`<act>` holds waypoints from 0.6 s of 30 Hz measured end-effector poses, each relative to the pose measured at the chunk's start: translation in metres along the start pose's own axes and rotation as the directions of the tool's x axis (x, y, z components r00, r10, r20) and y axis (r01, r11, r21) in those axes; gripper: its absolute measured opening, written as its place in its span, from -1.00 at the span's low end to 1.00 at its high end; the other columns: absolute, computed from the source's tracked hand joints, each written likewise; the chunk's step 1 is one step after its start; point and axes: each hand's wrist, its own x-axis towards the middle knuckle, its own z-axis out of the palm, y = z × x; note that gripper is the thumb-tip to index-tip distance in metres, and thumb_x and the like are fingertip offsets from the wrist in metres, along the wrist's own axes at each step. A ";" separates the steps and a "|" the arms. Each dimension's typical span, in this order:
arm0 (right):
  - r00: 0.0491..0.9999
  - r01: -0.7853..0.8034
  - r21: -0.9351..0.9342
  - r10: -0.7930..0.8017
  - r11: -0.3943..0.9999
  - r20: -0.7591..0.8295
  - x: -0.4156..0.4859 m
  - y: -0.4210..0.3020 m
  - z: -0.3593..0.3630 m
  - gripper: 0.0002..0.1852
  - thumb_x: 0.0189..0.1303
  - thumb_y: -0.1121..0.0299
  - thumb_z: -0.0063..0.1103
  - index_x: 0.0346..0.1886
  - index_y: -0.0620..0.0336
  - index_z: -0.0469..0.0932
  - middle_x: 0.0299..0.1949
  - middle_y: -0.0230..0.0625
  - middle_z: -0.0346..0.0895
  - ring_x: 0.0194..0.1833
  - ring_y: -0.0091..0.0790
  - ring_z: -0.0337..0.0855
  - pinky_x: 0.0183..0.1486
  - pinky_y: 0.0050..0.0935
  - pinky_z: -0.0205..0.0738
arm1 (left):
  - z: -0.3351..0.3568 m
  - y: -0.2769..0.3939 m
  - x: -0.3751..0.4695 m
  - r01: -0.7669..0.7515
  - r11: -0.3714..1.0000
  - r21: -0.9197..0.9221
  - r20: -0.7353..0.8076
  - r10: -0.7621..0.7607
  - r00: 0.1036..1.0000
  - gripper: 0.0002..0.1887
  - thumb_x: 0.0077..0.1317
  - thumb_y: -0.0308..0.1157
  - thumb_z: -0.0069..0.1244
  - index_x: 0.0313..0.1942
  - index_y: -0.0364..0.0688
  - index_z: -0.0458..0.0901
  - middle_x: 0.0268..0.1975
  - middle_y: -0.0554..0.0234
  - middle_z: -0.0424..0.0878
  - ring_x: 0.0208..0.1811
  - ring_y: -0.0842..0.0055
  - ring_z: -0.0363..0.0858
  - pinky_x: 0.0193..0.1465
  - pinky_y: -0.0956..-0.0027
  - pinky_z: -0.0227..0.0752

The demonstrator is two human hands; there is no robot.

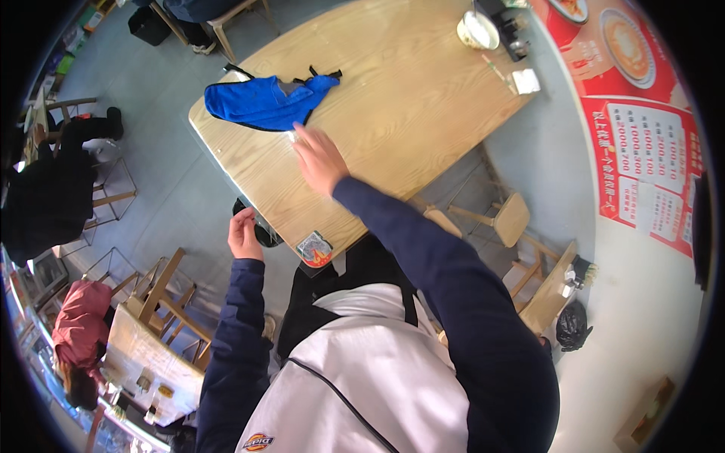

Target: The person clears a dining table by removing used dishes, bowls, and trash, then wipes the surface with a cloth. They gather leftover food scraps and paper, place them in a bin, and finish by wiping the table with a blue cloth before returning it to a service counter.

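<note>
A blue cloth article [249,102] with black edging and straps lies crumpled on the wooden table [396,96]. My right hand [320,158], blurred, reaches over the tabletop just below the cloth. Its fingers are stretched out and parted, and a small bright white spot shows by the fingertips; glare or an object, I cannot tell. Beyond the table's left edge is my left hand [244,235], fingers bent in towards the thumb. Whether it pinches anything small is unclear. Behind and below it a black bin-like object [266,235] is partly visible.
A bowl [478,31], chopsticks [498,73] and a white tissue pack [527,81] sit at the table's far right. A round-topped sticker [315,249] marks the near corner. Stools [510,219] stand right. People [51,187] sit left; another [84,323] is lower left.
</note>
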 end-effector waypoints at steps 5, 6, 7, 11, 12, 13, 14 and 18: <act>0.988 0.034 -0.059 -0.043 0.998 -0.150 0.133 0.037 0.083 -0.65 0.21 0.24 0.13 0.08 -0.09 0.54 0.33 -0.25 0.28 0.36 0.02 0.15 0.34 0.21 0.00 | 0.045 0.009 -0.054 0.125 0.975 0.181 -0.019 -0.124 0.992 -0.87 0.41 -0.54 -0.12 -0.12 -0.29 0.55 -0.06 0.25 0.60 -0.06 0.58 0.52 0.01 0.50 0.38; 0.999 0.037 -0.091 -0.039 0.995 -0.018 0.143 0.043 0.096 -0.62 0.25 0.19 0.10 0.14 -0.13 0.50 0.35 -0.28 0.25 0.38 0.03 0.13 0.35 0.25 -0.05 | 0.046 0.009 -0.069 0.164 0.967 0.195 -0.051 -0.157 0.986 -0.87 0.40 -0.55 -0.12 -0.12 -0.29 0.55 -0.05 0.24 0.59 -0.05 0.57 0.53 0.02 0.49 0.39; 0.991 0.055 -0.142 -0.036 0.988 0.130 0.147 0.052 0.106 -0.59 0.29 0.14 0.08 0.21 -0.17 0.46 0.37 -0.30 0.23 0.39 0.04 0.11 0.36 0.29 -0.09 | 0.048 0.007 -0.081 0.193 0.960 0.204 -0.080 -0.181 0.980 -0.87 0.39 -0.55 -0.11 -0.12 -0.29 0.55 -0.04 0.23 0.59 -0.04 0.56 0.53 0.03 0.48 0.39; 0.966 0.210 -0.169 -0.178 0.963 0.185 0.138 0.085 0.115 -0.60 0.29 0.14 0.05 0.20 -0.22 0.48 0.38 -0.44 0.25 0.42 -0.16 0.12 0.41 0.26 -0.18 | 0.039 0.002 -0.117 0.307 0.921 0.242 -0.208 -0.259 0.943 -0.85 0.38 -0.55 -0.11 -0.10 -0.26 0.55 0.00 0.25 0.59 -0.01 0.57 0.54 0.04 0.49 0.39; 0.968 0.213 -0.141 -0.189 0.967 0.166 0.136 0.096 0.107 -0.62 0.25 0.17 0.08 0.16 -0.21 0.52 0.35 -0.46 0.30 0.40 -0.23 0.15 0.41 0.24 -0.16 | 0.036 0.002 -0.121 0.336 0.911 0.240 -0.229 -0.284 0.931 -0.85 0.38 -0.55 -0.11 -0.09 -0.27 0.55 0.00 0.24 0.59 -0.01 0.57 0.54 0.04 0.50 0.39; 0.969 0.227 -0.137 -0.210 0.964 0.131 0.131 0.112 0.093 -0.62 0.21 0.24 0.11 0.13 -0.17 0.54 0.30 -0.42 0.34 0.36 -0.26 0.21 0.40 0.22 -0.11 | 0.035 0.003 -0.121 0.383 0.890 0.245 -0.260 -0.320 0.911 -0.84 0.39 -0.55 -0.11 -0.08 -0.27 0.55 0.00 0.24 0.59 -0.01 0.57 0.54 0.03 0.50 0.39; 0.968 0.244 -0.154 -0.230 0.958 0.100 0.126 0.133 0.073 -0.62 0.18 0.28 0.12 0.11 -0.14 0.55 0.29 -0.41 0.36 0.34 -0.26 0.24 0.38 0.18 -0.05 | 0.035 0.004 -0.119 0.392 0.885 0.252 -0.267 -0.326 0.907 -0.82 0.40 -0.53 -0.11 -0.04 -0.28 0.54 -0.01 0.24 0.60 -0.03 0.57 0.55 0.02 0.51 0.39; 0.948 0.317 -0.187 -0.308 0.930 0.078 0.104 0.244 -0.025 -0.59 0.11 0.43 0.08 0.09 -0.01 0.56 0.25 -0.39 0.42 0.25 -0.25 0.36 0.22 -0.10 0.22 | 0.047 0.008 -0.098 0.345 0.866 0.361 -0.246 -0.268 0.931 -0.81 0.42 -0.50 -0.11 -0.03 -0.29 0.55 -0.08 0.27 0.63 -0.06 0.58 0.56 0.00 0.52 0.39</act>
